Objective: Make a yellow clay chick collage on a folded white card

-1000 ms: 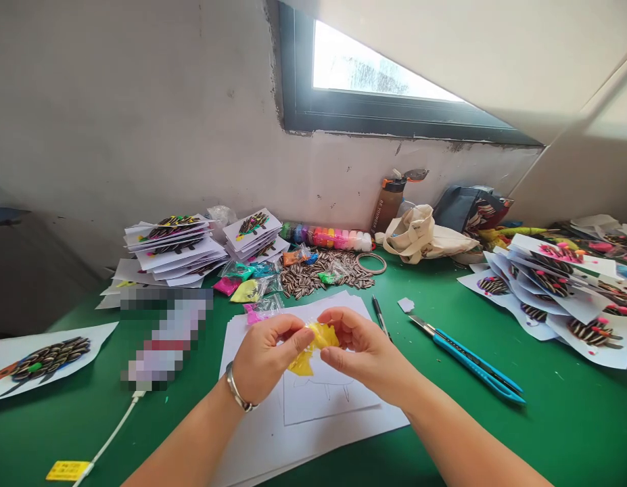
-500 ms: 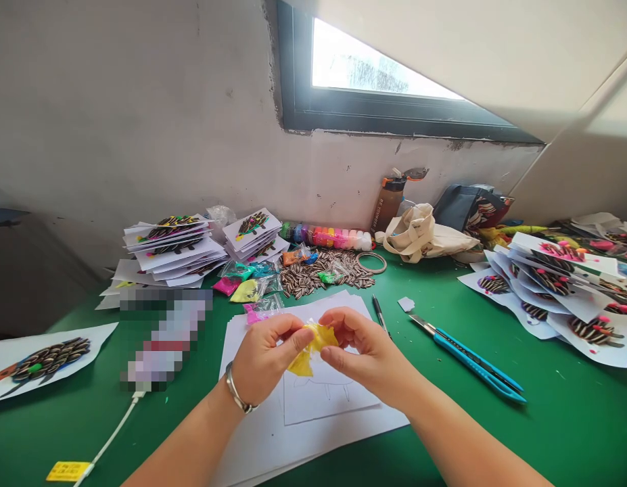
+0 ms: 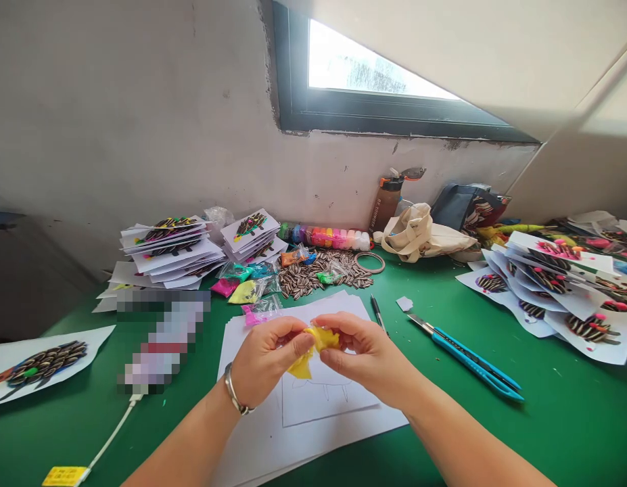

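Note:
Above the paper, my left hand (image 3: 272,355) pinches one side of a small bag of yellow modelling clay (image 3: 302,366) between thumb and fingers. My right hand (image 3: 361,348) grips the other side of it, thumb and fingertips closed. The fingers cover part of the bag, and a yellow corner hangs below them. Under the hands lies a white sheet with a pencil drawing (image 3: 318,409), only its lower lines showing. It rests on a stack of larger white paper (image 3: 257,439).
A blue utility knife (image 3: 470,358) with its blade out and a black pen (image 3: 377,312) lie to the right. Behind are sunflower seeds (image 3: 297,277), clay bags (image 3: 245,292) and a tape roll (image 3: 370,262). Stacked seed pictures stand left (image 3: 166,253) and right (image 3: 551,284).
Both hands keep their hold on the yellow clay bag. Its upper part is now bunched and folded between the fingertips. The whole view has shifted slightly.

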`<state>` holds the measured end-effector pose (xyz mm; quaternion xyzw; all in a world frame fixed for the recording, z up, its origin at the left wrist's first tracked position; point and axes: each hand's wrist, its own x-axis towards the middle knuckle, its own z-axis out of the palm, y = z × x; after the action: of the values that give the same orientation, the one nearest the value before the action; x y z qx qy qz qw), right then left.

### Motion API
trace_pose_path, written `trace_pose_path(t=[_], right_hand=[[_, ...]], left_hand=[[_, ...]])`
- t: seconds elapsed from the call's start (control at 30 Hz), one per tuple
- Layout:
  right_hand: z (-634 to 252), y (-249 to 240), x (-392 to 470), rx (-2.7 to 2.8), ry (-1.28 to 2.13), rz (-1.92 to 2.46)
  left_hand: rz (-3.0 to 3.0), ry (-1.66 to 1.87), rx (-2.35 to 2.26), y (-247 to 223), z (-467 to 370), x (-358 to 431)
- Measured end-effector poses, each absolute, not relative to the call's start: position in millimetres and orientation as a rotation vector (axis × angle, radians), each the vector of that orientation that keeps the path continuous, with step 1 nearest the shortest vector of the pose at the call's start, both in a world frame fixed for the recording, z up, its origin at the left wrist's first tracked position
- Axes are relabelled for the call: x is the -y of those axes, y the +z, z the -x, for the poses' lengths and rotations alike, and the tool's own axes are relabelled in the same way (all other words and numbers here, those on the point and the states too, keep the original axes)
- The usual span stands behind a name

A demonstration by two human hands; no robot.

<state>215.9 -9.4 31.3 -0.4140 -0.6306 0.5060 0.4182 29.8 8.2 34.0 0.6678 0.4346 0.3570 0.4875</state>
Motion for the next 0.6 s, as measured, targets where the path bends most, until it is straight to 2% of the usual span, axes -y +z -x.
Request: trace_pose_path(t=[0.13,0.47,0.6], right_hand=[[-214.1,33.6,10.8,1.576,1.149,1.028],[-212.3,28.7,11.6,1.647,1.094,1.157],[-212.9,29.6,11.4,1.599,1.208,1.067]], left_hand=[[-1.563,0.881,-1.073,35.0,-30.3,-8.9],[-1.643,0.894,-1.147,33.8,-33.4,-6.3],[-1.648,0.903,-1.155,31.4,-32.5,-6.9]])
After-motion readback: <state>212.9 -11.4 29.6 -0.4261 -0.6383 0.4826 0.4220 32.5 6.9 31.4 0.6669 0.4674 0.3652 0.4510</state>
